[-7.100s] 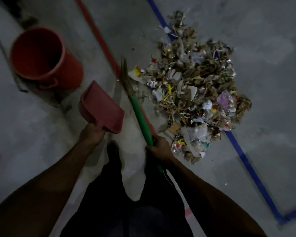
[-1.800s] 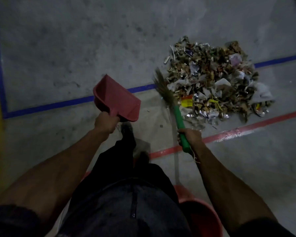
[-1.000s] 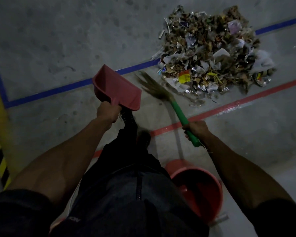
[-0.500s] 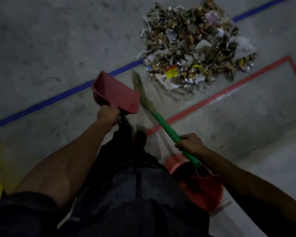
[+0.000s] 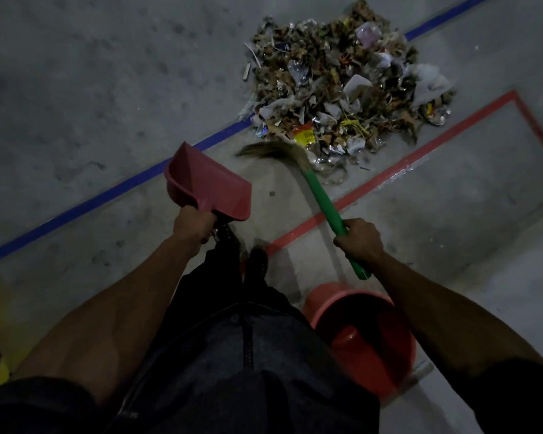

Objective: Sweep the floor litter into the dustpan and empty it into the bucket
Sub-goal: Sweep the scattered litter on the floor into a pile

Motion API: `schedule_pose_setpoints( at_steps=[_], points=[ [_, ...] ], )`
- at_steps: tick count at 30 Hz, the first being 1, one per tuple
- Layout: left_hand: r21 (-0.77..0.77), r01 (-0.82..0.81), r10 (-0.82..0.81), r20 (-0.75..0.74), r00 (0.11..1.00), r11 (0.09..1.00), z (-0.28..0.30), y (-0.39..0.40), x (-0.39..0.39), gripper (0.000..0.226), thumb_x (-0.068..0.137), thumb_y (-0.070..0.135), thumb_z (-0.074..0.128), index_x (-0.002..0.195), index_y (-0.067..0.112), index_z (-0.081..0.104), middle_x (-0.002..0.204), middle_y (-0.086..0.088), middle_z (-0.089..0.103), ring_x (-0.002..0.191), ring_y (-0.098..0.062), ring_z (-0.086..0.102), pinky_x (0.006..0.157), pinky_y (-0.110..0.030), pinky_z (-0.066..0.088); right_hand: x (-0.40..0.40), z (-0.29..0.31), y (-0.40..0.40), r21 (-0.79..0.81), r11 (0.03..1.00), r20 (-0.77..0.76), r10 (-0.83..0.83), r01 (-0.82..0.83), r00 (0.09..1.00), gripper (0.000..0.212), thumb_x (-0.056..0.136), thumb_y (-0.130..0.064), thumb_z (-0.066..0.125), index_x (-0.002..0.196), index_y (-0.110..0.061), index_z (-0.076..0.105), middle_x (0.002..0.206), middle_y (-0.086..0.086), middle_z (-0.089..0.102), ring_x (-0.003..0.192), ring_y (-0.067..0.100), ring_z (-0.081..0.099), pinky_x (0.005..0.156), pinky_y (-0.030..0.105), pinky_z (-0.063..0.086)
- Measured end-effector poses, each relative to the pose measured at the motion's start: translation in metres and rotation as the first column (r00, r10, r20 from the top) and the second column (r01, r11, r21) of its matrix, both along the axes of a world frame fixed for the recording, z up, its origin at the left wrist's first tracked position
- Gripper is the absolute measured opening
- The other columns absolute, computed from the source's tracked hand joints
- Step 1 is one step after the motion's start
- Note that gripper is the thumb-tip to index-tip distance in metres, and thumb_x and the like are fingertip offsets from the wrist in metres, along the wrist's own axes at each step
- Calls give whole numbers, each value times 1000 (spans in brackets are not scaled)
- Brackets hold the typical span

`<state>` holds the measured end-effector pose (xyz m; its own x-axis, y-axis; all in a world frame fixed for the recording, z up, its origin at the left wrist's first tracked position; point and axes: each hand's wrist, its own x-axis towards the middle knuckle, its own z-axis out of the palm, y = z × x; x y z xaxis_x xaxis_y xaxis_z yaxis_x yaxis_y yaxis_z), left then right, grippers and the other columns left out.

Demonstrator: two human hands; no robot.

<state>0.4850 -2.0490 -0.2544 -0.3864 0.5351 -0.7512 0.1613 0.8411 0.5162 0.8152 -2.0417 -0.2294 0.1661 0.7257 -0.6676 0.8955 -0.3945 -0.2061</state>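
The litter pile lies at one o'clock from both hands. The right hand, nearer, grips the broom, bristles at the pile's edge. The left hand grips the raised dustpan. The bucket stands at five o'clock.

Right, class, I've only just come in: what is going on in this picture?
A person is about to sweep up. The left hand holds a red dustpan by its handle, raised and holding no litter. The right hand grips a green-handled broom, whose bristles sit at the near edge of a litter pile on the concrete floor. A red bucket stands by the person's right leg. None of the litter is in the dustpan yet.
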Motion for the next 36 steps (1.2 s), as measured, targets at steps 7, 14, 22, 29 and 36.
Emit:
schedule_pose_setpoints(
  at_steps=[7,14,22,29,36],
  points=[
    [37,12,-12,14,1000,999,24,4,-2,45,79,25,58,105,-13,58,84,-23,56,66,-28,51,55,-33,37,-12,25,-36,53,990,-112,-127,133,986,45,72,-22,70,116,-14,69,77,9,72,63,24,69,66,37,60],
    [72,24,-24,-7,1000,997,42,10,-10,31,82,9,58,103,-13,58,78,-22,56,52,-23,47,45,-25,32,-41,46,-68,117,943,-222,-281,312,934,58,73,-17,70,131,-15,61,74,4,71,46,13,65,47,21,53],
    [86,83,-89,75,993,993,50,12,-42,34,90,20,53,107,-9,57,74,-14,54,49,-18,43,41,-22,31,-93,66,-89,181,838,-319,-445,515,837,53,72,-14,72,125,-13,65,67,4,70,45,17,65,47,31,56],
    [63,187,-196,166,966,980,56,8,-96,22,94,14,50,99,-6,58,77,-14,58,47,-17,47,41,-19,30,-177,80,-94,127,615,-491,-642,778,588,15,70,-11,73,80,-22,69,71,16,70,53,28,64,56,47,59],
    [-7,124,-115,325,939,992,59,20,-122,14,94,10,53,82,3,49,69,-10,45,49,-15,37,40,-19,31,-225,116,-90,-243,297,-709,-704,924,40,6,86,1,63,84,7,61,52,11,58,36,15,51,36,21,43]
  ],
)
